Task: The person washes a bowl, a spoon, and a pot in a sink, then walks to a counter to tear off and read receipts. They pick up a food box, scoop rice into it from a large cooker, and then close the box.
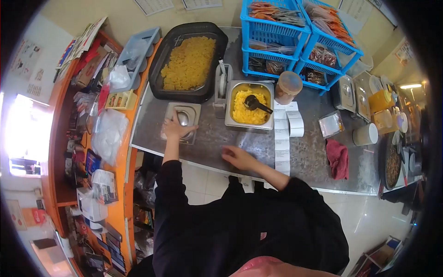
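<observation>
My left hand (174,129) lies spread on a stainless steel pan lid (188,111) that rests flat on the metal counter. The thumb and fingers reach across the lid, beside its shiny recessed handle. Over the counter's front edge, my right hand (239,158) hangs with loosely bent fingers and holds nothing I can see. Behind it stands a square steel container (249,126) of yellow food (244,99), with a black scoop (259,105) lying in it. A tape dispenser (223,87) stands between this container and a large black pan (157,81) of yellow food.
Blue stacked baskets (275,32) of packets stand at the back. A strip of white labels (282,138) runs across the metal counter (240,141), beside a lidded plastic tub (288,87). A red cloth (338,159) and white jar (365,135) lie rightward. Orange shelving (131,161) borders the left.
</observation>
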### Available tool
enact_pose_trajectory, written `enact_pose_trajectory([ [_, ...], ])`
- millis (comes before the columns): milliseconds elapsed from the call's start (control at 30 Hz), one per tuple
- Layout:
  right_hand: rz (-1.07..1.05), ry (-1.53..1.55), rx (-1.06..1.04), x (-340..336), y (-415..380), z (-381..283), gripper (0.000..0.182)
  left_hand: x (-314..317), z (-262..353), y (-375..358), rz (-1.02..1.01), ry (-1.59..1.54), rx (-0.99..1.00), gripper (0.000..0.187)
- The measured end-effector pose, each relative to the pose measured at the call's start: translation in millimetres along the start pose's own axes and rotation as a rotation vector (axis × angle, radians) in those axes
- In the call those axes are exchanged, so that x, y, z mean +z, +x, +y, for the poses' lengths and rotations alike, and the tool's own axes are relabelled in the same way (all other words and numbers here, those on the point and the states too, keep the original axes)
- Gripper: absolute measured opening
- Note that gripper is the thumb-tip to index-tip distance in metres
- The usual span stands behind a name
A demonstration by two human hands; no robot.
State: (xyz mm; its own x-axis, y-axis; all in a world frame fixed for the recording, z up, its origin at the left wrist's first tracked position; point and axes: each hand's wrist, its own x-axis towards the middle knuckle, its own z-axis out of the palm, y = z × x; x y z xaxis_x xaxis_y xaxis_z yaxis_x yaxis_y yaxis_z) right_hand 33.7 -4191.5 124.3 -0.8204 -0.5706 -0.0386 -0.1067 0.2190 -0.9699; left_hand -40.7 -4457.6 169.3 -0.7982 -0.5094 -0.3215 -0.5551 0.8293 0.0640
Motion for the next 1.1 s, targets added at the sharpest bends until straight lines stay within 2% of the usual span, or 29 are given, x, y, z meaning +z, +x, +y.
enact_pose_trajectory([
  [33,-0.038,0.071,0.03,25.1,33.2,20.7,0.042,-2.4,-7.8,4.5,0.018,-0.025,0.003,0.121],
  [67,-0.004,0.205,0.159,47.6,65.7,33.6,0.043,-5.5,-17.6,10.7,0.041,-0.051,0.001,0.121],
  [100,0.025,0.339,0.286,67.9,95.9,41.5,0.045,-2.6,-29.6,17.3,0.185,-0.12,-0.041,0.1],
  [200,0.317,0.311,0.469,116.4,153.5,48.1,0.042,56.0,-105.6,93.9,0.195,-0.23,0.076,0.074],
  [300,0.27,0.237,0.471,138.1,172.3,44.1,0.037,17.7,-95.3,59.0,0.17,-0.533,0.003,0.057],
  [400,0.207,0.253,0.502,113.8,163.8,-3.3,0.03,33.0,-130.0,62.1,0.132,-0.856,0.038,0.05],
  [467,0.188,0.245,0.26,99.2,145.1,-17.6,0.028,27.9,-133.3,48.6,0.069,-1.097,0.094,0.046],
  [533,0.208,0.206,0.035,73.3,118.5,-44.1,0.022,-12.4,-106.8,-0.6,0.033,-1.286,0.141,0.044],
  [567,0.241,0.181,-0.068,56.9,99.3,-70.6,0.019,-15.2,-96.8,-10.6,-0.02,-1.289,0.235,0.045],
  [600,0.316,0.124,-0.076,36.4,75.8,-107.8,0.018,-18.5,-86.0,-20.2,-0.067,-1.288,0.328,0.045],
  [667,0.428,-0.059,-0.09,-9.5,32.5,-174.6,0.013,-35.1,-35.8,-57.6,-0.5,-1.556,0.439,0.048],
  [733,0.582,-0.249,-0.109,-34.5,7.6,-206.8,0.006,-21.1,3.5,-77.5,-0.528,-1.51,0.511,0.045],
  [767,0.651,-0.468,-0.085,-42.8,4.3,-221.6,0.008,-3.7,15.6,-82.8,-0.507,-1.449,0.578,0.046],
  [800,0.631,-0.672,-0.06,-47.3,11.3,-220.0,0.01,11.6,26.2,-87.1,-0.484,-1.386,0.645,0.047],
  [867,0.574,-1.075,-0.016,-56.3,36.6,-203.1,0.014,17.8,39.0,-109.7,-0.741,-1.441,0.582,0.05],
  [933,0.499,-1.315,0.021,-62.3,74.0,-158.4,0.016,42.4,57.1,-117.4,-0.836,-1.727,0.37,0.05],
  [967,0.48,-1.384,0.042,-60.6,87.9,-141.6,0.012,55.2,64.6,-120.6,-0.881,-1.868,0.251,0.05],
  [1100,0.406,-1.486,0.116,-48.5,119.1,-101.9,0.007,64.8,101.5,-117.8,-0.928,-2.239,0.1,0.043],
])
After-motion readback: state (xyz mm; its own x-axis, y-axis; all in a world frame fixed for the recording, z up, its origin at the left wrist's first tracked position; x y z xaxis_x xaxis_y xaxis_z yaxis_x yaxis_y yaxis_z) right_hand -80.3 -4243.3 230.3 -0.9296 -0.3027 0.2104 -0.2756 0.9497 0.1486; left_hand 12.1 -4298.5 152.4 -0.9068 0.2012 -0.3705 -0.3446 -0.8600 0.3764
